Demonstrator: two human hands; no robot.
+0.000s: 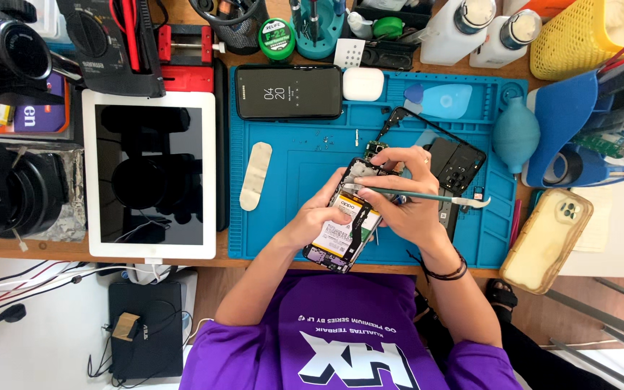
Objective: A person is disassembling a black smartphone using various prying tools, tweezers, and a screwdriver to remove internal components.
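Opened phone (344, 231), back cover (456, 162) already off, gripped by left hand (319, 217); right hand (406, 195) closed on brush (427, 197); internals still exposed.

The opened phone (346, 230) in my left hand (317, 217) lies tilted over the near edge of the blue mat (290, 217), back cover off, battery and black inner parts showing. My right hand (406, 195) pinches a thin teal-handled tool (427, 197) lying crosswise just above the phone's upper end, its pale tip pointing away right.
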